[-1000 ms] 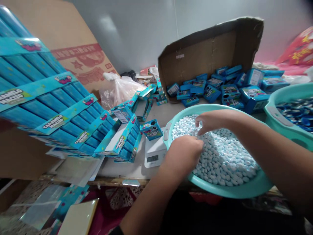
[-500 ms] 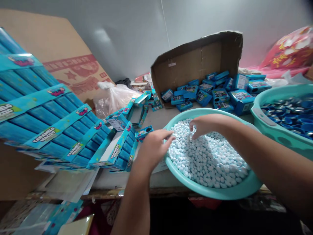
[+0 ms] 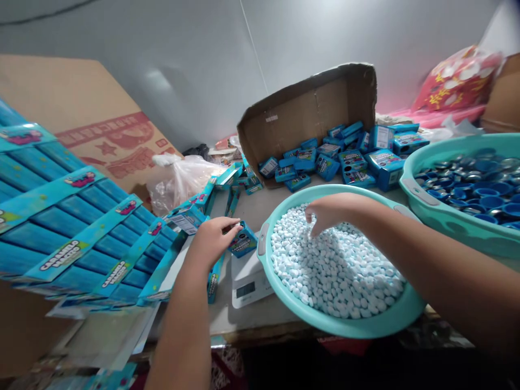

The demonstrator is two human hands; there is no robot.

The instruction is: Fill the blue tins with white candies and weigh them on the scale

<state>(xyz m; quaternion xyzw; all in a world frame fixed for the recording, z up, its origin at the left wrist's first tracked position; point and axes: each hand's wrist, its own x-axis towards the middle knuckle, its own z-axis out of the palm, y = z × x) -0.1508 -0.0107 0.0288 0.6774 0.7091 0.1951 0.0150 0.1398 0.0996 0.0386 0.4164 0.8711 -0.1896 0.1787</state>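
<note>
My left hand [image 3: 212, 240] reaches over a small blue candy box [image 3: 242, 241] that stands on a white kitchen scale [image 3: 248, 281]. Its fingers are curled and a few pale candies show at the fingertips above the box. My right hand [image 3: 330, 211] rests fingers-down in the heap of pale blue candies [image 3: 337, 271] inside a teal basin [image 3: 365, 324], fingers bent into the pile. What those fingers hold is hidden.
Stacks of blue display cartons [image 3: 73, 216] lean at the left. A torn cardboard box [image 3: 309, 116] at the back spills small blue boxes [image 3: 353, 157]. A second teal basin [image 3: 455, 216] at the right holds blue caps. A clear plastic bag [image 3: 182, 176] lies behind.
My left hand left the candy basin and moved left to the small box on the scale. My right hand stayed in the candies. The view drifted right.
</note>
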